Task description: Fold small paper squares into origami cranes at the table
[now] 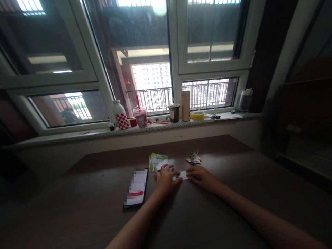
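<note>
My left hand (165,180) and my right hand (201,177) both rest on the dark wooden table (233,193), pressing a small pale piece of folded paper (182,175) between them. Each hand's fingers are bent down onto the paper's ends. A green and white paper packet (157,160) lies just beyond my left hand. A small folded paper figure (193,158) with coloured patterns sits beyond my right hand. A phone (136,187) with a lit screen lies flat to the left of my left hand.
A stone windowsill (77,135) behind the table holds a red-checked white bottle (120,115), a pink drink cup (140,116), a dark cup (174,112), a tall beige tumbler (185,105), a yellow tape roll (197,115) and a kettle (245,100). Wooden furniture (306,103) stands at right.
</note>
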A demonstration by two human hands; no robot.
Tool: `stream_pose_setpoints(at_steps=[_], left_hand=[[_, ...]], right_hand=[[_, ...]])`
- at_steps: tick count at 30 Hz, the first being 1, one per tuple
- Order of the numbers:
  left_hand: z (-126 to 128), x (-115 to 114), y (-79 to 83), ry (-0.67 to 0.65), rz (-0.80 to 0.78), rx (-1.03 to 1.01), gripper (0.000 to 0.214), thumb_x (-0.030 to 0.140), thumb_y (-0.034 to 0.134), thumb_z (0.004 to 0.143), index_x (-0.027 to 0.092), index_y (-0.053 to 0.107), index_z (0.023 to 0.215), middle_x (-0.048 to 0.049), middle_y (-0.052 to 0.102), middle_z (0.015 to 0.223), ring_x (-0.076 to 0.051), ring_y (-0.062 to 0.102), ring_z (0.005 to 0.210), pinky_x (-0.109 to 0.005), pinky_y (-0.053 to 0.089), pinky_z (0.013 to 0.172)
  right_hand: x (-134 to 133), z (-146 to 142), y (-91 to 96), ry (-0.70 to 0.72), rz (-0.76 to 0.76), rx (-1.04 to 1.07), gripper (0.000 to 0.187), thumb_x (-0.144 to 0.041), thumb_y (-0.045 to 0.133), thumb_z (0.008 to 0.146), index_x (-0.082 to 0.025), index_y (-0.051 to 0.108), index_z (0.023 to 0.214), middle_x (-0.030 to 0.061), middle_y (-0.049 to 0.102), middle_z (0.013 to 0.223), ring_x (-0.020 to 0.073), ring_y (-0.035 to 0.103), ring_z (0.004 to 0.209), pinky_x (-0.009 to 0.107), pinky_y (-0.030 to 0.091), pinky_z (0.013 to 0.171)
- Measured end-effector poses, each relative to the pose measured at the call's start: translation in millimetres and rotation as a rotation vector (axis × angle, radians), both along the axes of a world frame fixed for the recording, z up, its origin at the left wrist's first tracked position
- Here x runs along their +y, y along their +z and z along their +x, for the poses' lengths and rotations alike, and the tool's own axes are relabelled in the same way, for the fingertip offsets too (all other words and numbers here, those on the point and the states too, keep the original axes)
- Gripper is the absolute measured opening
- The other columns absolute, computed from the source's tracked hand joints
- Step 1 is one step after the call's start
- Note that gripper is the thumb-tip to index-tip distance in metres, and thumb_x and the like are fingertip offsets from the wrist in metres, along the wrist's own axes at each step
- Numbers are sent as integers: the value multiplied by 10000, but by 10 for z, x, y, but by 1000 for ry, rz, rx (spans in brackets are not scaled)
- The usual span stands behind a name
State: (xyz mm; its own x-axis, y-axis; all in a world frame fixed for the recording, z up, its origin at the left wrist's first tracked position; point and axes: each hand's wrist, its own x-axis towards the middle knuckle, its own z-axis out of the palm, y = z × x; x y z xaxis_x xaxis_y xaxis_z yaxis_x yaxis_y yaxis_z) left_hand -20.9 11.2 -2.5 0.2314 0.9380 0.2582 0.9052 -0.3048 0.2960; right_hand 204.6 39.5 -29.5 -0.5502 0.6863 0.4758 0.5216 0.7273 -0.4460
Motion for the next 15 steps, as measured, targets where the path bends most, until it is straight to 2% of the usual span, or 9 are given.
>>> stream_pose_setpoints(at_steps=[15], left_hand=[[6, 8, -29, -2, 9, -29, 243, 464, 632, 838, 382, 718, 1050, -12, 578, 1345, -324, 368, 1345, -721, -48, 1106]], right_hand=[[-62, -52, 63, -13, 127, -77, 204, -256, 527, 938, -204, 725, 938, 88, 700, 999, 215, 617, 990, 387, 461, 913]])
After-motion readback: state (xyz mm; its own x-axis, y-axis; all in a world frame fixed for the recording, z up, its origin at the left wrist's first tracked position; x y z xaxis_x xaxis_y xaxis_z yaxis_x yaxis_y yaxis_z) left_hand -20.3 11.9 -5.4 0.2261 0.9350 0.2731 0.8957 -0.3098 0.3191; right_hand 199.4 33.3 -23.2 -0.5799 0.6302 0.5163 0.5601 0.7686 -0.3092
